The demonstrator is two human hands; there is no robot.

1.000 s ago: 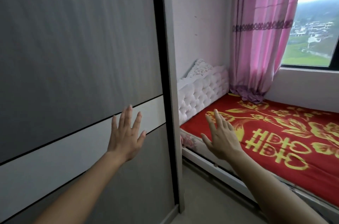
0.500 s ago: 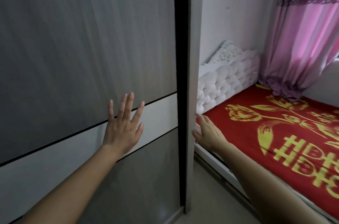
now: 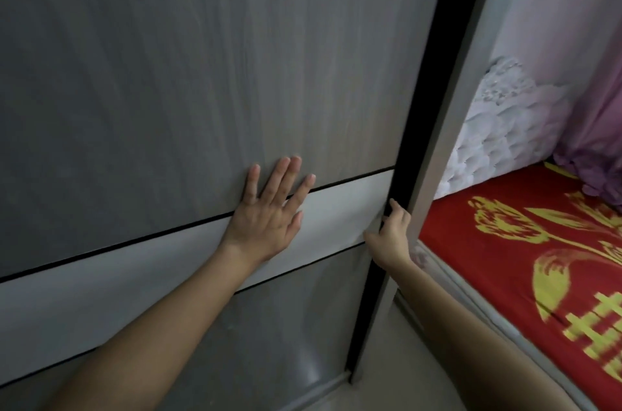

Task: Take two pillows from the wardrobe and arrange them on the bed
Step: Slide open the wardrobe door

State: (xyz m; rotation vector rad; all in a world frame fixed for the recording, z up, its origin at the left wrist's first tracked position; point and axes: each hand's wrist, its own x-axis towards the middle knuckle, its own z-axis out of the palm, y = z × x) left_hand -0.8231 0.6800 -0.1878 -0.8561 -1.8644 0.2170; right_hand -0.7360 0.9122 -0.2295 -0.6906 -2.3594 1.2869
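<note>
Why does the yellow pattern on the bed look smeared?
Head view: motion blur streaks the red bedspread and the tufted headboard; the left hand on the wardrobe door stays fairly sharp; the door edge bows from wide-angle distortion.

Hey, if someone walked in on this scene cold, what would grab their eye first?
The big grey wardrobe door fills the left of the view, with the left hand pressed flat on it and the right hand curled round its dark right edge. At far right, the bed's red cover with yellow patterns stands out, with a white tufted headboard behind it.
</note>
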